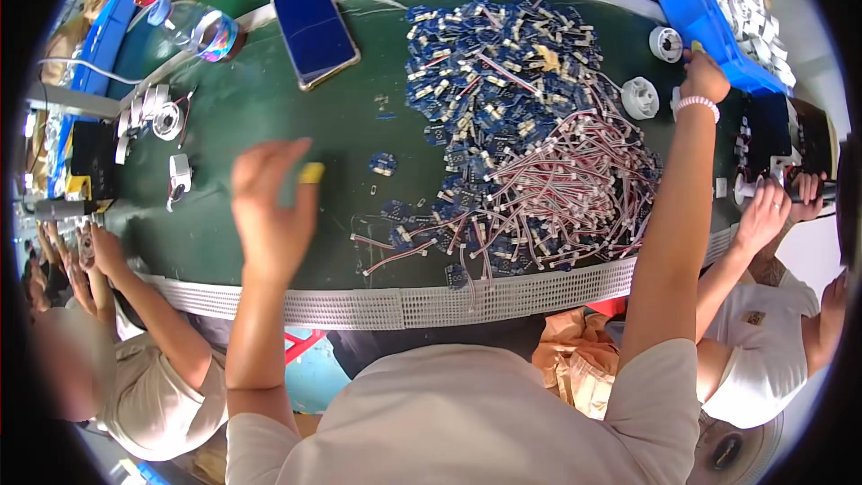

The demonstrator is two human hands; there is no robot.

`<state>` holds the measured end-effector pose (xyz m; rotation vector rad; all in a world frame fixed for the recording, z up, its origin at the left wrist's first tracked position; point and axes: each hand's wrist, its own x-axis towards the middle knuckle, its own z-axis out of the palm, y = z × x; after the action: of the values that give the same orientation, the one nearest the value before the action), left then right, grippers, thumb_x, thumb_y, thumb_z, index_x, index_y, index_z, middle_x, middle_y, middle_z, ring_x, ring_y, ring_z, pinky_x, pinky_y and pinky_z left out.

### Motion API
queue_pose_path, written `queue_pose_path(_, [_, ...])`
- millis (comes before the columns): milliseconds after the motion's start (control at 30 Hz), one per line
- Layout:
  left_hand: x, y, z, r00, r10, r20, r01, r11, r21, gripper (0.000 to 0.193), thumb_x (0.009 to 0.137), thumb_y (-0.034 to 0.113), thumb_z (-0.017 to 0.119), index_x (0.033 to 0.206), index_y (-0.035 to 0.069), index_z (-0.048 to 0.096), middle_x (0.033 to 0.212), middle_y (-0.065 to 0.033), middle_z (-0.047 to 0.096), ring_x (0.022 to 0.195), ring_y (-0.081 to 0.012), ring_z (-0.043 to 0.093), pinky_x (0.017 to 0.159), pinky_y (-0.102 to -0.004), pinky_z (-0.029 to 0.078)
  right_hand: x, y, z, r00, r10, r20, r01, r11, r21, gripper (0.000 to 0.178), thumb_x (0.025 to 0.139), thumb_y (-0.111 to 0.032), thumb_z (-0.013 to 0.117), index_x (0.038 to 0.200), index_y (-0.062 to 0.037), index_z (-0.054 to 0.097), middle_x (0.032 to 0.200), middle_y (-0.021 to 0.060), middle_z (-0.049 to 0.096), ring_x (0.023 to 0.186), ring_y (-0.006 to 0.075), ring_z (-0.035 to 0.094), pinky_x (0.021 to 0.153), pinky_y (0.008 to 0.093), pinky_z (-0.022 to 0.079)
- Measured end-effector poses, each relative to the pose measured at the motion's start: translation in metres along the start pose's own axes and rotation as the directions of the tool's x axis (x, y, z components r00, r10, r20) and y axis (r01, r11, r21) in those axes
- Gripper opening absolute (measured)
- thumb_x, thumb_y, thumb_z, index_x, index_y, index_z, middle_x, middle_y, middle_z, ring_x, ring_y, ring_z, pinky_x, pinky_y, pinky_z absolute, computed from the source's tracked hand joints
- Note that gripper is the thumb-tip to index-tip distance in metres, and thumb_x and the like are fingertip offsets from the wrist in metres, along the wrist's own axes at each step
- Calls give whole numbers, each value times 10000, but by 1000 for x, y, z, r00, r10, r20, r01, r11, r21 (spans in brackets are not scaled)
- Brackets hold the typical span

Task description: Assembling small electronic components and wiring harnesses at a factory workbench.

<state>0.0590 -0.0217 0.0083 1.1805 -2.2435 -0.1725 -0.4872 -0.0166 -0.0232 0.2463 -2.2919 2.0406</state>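
Observation:
My left hand (269, 207) hovers over the left part of the green table, slightly blurred. Its thumb, with a yellow covering on the tip, stands apart from the fingers, and nothing shows between them. My right hand (704, 83) reaches to the far right beside the blue bin (693, 13), its fingers curled. A yellow covering shows at a fingertip; whatever those fingers hold is hidden. Near it lie a white round housing (666, 44) and another white housing (640, 98). Between my arms spreads a heap of small blue circuit boards (485, 63) with red-and-white connector cables (575, 166).
A phone (316, 31) and a plastic bottle (197, 29) lie at the back left. White housings (166, 119) sit on the left side. A white perforated strip (404, 307) lines the near edge. Co-workers' hands (766, 213) work at right, others (94, 251) at left.

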Motion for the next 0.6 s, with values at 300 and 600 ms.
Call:
queue_pose_path(300, [28,25,31,956,127,265,-40,950,-310,218,637,-3,691,835,48,617,900,-125,597,881,-318,552,792,-380,451,-66,-62,-55,786,-246,567,-3,916,401,304,916,-148,544,1138,60,559,1073,158,633,933,211,639,780,259,509])
queue_pose_path(600, [-1,43,14,920,-101,378,359,605,-711,309,775,-82,593,1065,25,606,865,-54,567,751,-93,572,632,-225,474,-209,-95,-81,559,-524,643,369,851,373,154,814,45,611,965,35,641,846,57,659,669,61,579,570,172,446])
